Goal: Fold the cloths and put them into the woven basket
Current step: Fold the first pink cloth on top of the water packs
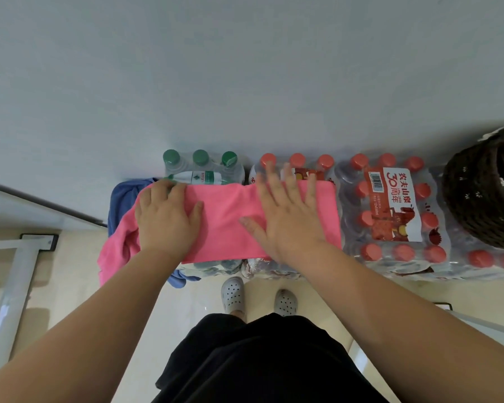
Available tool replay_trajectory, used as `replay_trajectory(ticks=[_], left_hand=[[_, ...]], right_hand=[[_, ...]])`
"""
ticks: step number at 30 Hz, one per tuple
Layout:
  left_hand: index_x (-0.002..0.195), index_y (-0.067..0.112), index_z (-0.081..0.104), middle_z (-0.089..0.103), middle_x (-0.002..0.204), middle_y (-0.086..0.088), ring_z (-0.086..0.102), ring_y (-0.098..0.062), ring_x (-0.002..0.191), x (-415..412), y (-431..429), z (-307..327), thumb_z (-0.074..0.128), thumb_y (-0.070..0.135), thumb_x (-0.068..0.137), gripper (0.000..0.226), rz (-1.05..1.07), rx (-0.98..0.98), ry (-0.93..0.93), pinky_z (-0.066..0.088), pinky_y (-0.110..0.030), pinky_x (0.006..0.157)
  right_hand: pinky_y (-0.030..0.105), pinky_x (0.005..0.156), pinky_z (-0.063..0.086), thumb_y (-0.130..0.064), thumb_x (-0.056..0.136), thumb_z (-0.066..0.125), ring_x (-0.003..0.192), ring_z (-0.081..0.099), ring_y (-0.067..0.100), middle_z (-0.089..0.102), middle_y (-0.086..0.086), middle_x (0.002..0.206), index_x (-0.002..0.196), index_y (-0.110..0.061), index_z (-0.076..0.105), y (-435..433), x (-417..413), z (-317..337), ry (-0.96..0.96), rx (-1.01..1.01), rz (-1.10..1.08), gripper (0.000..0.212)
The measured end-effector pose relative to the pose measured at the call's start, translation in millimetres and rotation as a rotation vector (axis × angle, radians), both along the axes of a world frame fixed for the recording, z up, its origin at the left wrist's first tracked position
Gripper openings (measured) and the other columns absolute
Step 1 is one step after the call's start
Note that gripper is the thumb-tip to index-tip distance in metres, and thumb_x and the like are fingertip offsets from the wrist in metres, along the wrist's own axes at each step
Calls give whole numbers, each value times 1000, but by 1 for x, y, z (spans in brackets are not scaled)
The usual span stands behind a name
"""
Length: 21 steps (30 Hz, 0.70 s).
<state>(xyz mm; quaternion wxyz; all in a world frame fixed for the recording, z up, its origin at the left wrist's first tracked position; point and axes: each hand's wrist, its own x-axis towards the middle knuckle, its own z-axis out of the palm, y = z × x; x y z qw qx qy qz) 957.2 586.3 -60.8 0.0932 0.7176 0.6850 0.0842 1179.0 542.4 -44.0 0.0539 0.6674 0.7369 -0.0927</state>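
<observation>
Pink cloth (224,225), half-folded: right hand (288,222) spread flat, left hand (165,219) fingers bent (pinch unclear). Smooth outward, square edges before next fold.

you're in a spare corner of what looks like a home or a small back room used for storage; which of the two, the view doesn't settle. shrink-wrapped packs of red-capped water bottles (390,210) and a pack of green-capped bottles (201,167) stand against a plain pale wall (245,68), and their tops serve as your work surface. the floor (186,301) is glossy cream tile. a dark woven basket (483,193) sits on the packs at your right, a white metal frame (12,286) stands at your left, and you're wearing grey perforated clogs (232,295).
</observation>
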Motion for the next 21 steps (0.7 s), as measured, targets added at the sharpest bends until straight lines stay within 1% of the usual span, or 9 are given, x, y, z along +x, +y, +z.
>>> replay_trajectory(ticks=[2, 5, 7, 9, 12, 14, 15, 18, 21], left_hand=[[105, 6, 66, 59, 115, -20, 50, -44, 106, 6, 5, 4, 60, 35, 88, 34, 19, -4, -27, 40, -53, 92], [88, 10, 62, 62, 97, -13, 53, -38, 96, 12, 16, 12, 60, 26, 89, 16, 27, -34, -137, 40, -45, 82], [87, 11, 56, 62, 83, -8, 56, -33, 83, 12, 23, 18, 56, 21, 90, 11, 37, -69, -303, 43, -40, 71], [94, 10, 54, 59, 75, -3, 55, -24, 72, 12, 27, 25, 54, 20, 94, 9, 93, -136, -443, 39, -36, 63], [107, 14, 58, 62, 79, 3, 57, -15, 71, 6, 32, 31, 56, 23, 94, 15, 194, -198, -560, 41, -32, 66], [113, 15, 65, 68, 90, -1, 63, -20, 83, -1, 37, 32, 59, 25, 92, 24, 249, -220, -590, 51, -37, 78], [110, 15, 69, 71, 91, -2, 65, -23, 87, -5, 40, 31, 60, 26, 91, 24, 265, -226, -597, 53, -39, 81], [91, 15, 72, 70, 80, 1, 65, -23, 79, -13, 41, 29, 64, 33, 90, 20, 283, -296, -650, 51, -36, 72], [88, 18, 66, 64, 76, 4, 58, -16, 71, -12, 33, 29, 63, 33, 89, 15, 210, -397, -617, 42, -31, 63]], right_hand=[[62, 116, -13, -74, 91, 1, 148, -27, 26, -19, -1, 165, 159, -21, -6, 1, -14, -5, 29, -15, 67, 86], [61, 116, -13, -75, 91, 4, 147, -30, 25, -19, -4, 165, 158, -23, -7, 1, -17, -17, 7, -62, 38, 87], [62, 116, -12, -76, 90, 5, 147, -30, 26, -22, -3, 164, 158, -22, -10, 1, -17, -20, -5, -64, 5, 88], [63, 116, -9, -77, 90, 5, 148, -28, 28, -23, -2, 164, 157, -22, -11, 1, -21, -19, -2, -57, -35, 89], [65, 115, -9, -78, 88, 1, 147, -30, 31, -24, 1, 164, 157, -19, -10, 4, -33, -17, -18, -62, -81, 91], [66, 114, -10, -78, 87, -2, 146, -32, 31, -24, 1, 164, 157, -17, -9, 9, -42, -16, -26, -74, -95, 93], [66, 113, -10, -78, 87, -2, 145, -33, 31, -24, 1, 164, 157, -17, -9, 12, -46, -16, -34, -79, -99, 93], [68, 112, -10, -78, 87, -3, 144, -34, 33, -23, 2, 164, 157, -16, -9, 19, -52, -18, -75, -91, -104, 94], [68, 112, -9, -78, 88, -1, 145, -34, 34, -22, 3, 164, 157, -14, -9, 19, -52, -19, -103, -94, -102, 95]])
